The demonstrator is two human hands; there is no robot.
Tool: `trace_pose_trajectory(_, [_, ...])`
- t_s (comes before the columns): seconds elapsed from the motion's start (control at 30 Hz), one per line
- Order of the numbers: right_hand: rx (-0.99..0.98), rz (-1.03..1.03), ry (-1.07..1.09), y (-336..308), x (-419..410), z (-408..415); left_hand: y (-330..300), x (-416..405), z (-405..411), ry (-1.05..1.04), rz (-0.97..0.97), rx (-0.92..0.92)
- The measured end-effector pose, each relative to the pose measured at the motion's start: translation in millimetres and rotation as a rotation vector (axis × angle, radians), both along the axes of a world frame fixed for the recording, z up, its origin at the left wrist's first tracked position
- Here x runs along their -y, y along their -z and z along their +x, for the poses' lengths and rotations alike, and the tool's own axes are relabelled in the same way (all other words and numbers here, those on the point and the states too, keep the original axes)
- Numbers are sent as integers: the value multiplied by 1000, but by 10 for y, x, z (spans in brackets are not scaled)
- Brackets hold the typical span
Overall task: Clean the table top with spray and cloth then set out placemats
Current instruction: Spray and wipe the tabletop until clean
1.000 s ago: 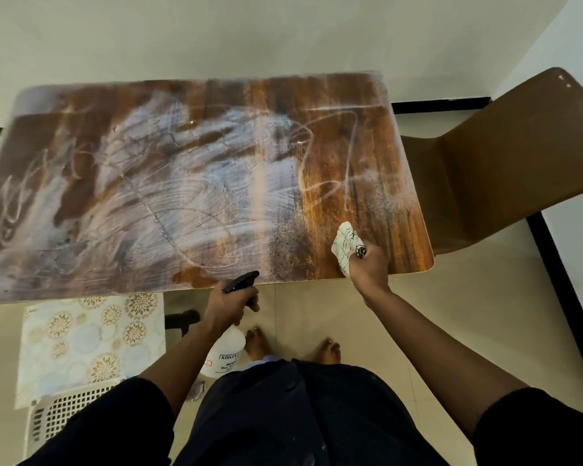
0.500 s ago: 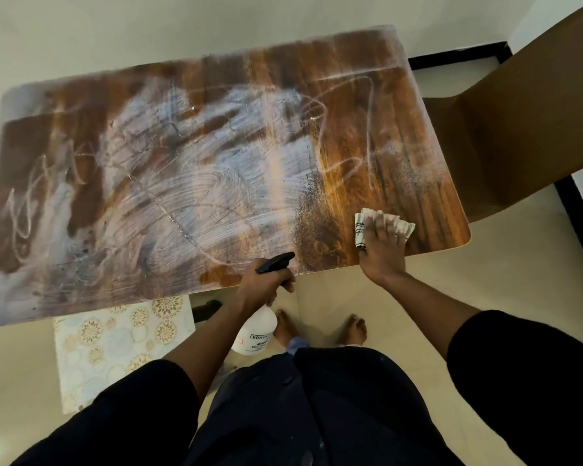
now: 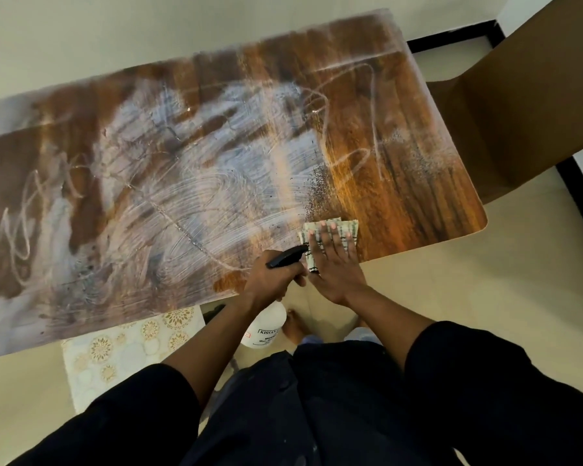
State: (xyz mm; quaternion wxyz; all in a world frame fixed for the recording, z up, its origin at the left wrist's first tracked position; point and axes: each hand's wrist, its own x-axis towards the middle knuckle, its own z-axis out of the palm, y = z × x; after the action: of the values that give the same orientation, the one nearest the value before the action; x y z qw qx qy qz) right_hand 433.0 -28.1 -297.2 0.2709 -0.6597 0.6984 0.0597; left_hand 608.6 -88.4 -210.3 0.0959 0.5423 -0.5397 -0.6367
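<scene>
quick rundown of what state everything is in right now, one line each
table top: smeared with whitish wet streaks, dark specks near the middle, right end less streaked
cloth: folded, flat on the table near its front edge
right hand: fingers straight, pressing the cloth
spray bottle: upright, off the table
left hand: grips the bottle's neck
placemat: below the table edge, not set out
chair: at the table's right end

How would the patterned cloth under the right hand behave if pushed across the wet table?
The folded cream cloth with dark stripes looks soft and floppy, so it would likely bunch unless pressed flat, as the right hand does. On the smeared wooden table top it should probably glide easily.
</scene>
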Motion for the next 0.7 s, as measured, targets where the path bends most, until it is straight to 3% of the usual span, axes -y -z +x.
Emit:
trace_pose_trajectory(0.47, [-98, 62, 569, -40, -361, -1663, 75, -13, -615, 54, 63, -4])
trace_pose_trajectory(0.7, [-106, -16, 491, 28, -280, -1559, 43, -110, -1007, -70, 36, 20])
